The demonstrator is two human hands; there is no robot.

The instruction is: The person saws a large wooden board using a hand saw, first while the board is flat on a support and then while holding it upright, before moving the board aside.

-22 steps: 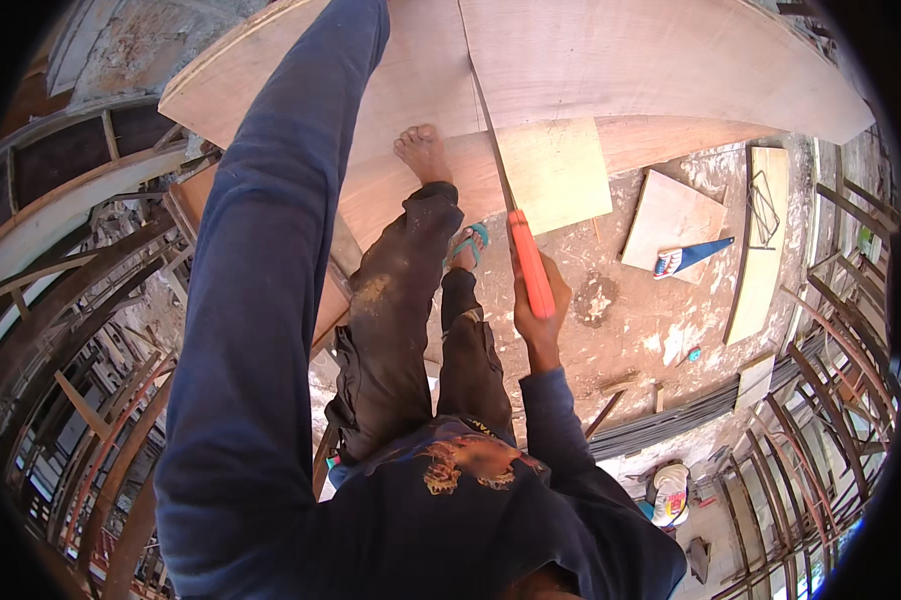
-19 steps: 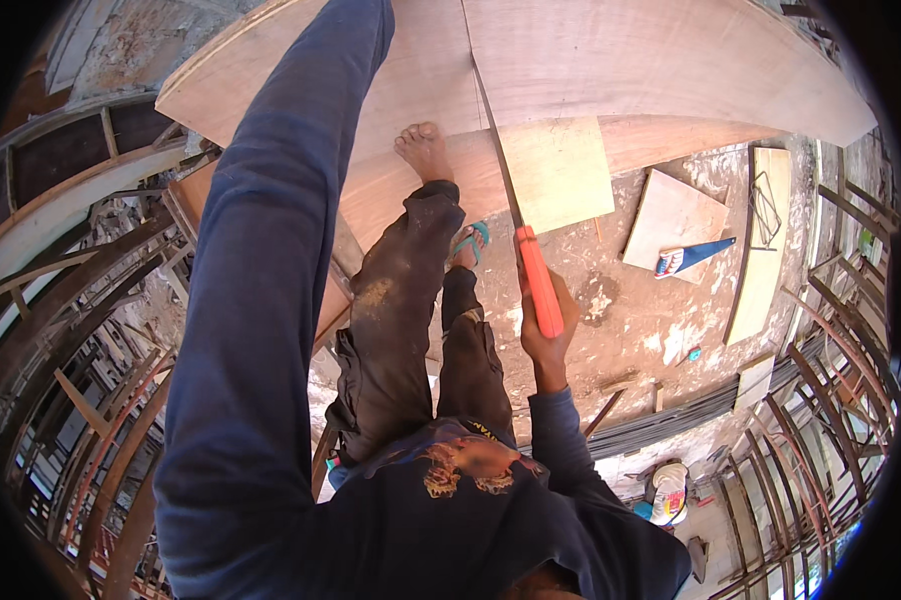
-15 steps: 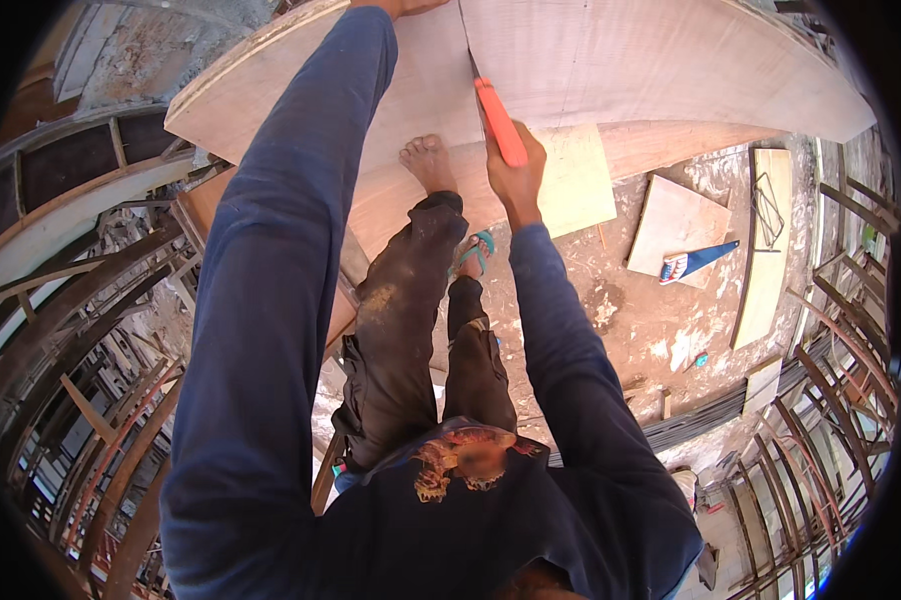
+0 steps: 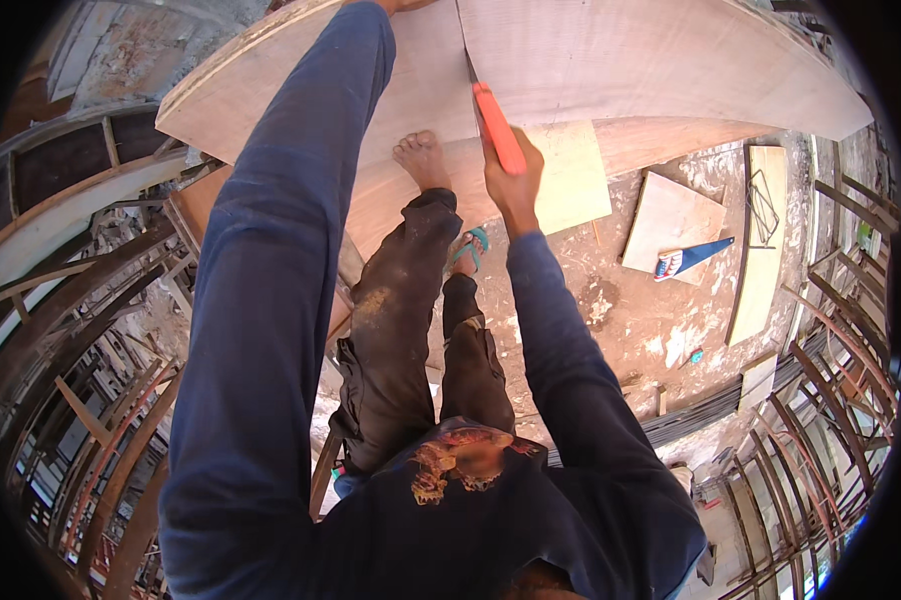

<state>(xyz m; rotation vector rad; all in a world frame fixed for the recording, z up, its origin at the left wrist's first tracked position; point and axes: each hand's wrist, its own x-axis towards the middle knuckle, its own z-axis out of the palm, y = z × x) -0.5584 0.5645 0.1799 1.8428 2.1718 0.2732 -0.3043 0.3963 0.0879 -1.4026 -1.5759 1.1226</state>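
Note:
My right hand (image 4: 514, 180) is closed round the orange handle of a handsaw (image 4: 499, 130). Its narrow blade points away from me and sits in a straight slit in the large pale plywood sheet (image 4: 611, 60). At the top edge of the view, left of the slit, my left hand (image 4: 403, 4) presses on the sheet. The frame cuts off most of that hand, but what shows lies stretched out. My bare left foot (image 4: 423, 160) stands on the wood beside the cut.
A light square board (image 4: 566, 190) lies under the sheet's near edge. On the floor to the right are another board (image 4: 661, 215), a second handsaw (image 4: 706, 255) with a blue blade, and a long plank (image 4: 761, 290). Curved wooden frames (image 4: 91, 330) stand at the left.
My right hand and the saw have drawn back slightly toward me along the slit. The left hand stays on the sheet, and the whole view has shifted a little.

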